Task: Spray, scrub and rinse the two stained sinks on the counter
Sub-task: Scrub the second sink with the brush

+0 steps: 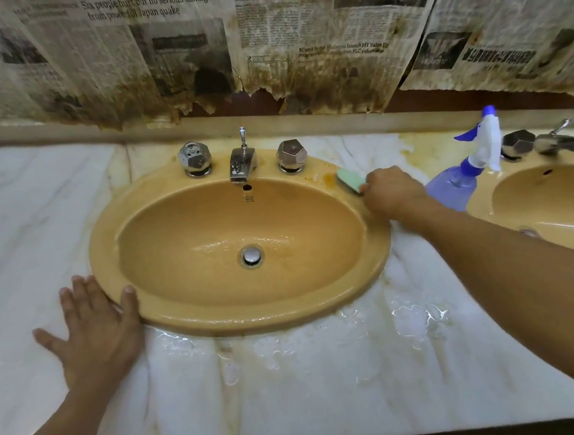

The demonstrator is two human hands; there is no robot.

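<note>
Curled round a green scrub pad (351,179), the right hand (391,188) holds it against the rim of the near sink (252,318) at about two o'clock, just beside an orange stain (329,179). At eight o'clock the left hand (95,332) lies flat, fingers spread, on the marble counter (326,386), thumb on the rim. A blue spray bottle (455,187) stands at three o'clock, between this basin and the second sink (554,227).

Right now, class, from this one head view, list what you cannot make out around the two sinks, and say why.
Head view only:
Right sink: right part cut off by the frame edge.
Its tap: blurred near that edge.
Green scrubber: near end hidden in the right hand.
Spray bottle: base hidden behind the right forearm.
Newspaper small print: too small to read.
</note>
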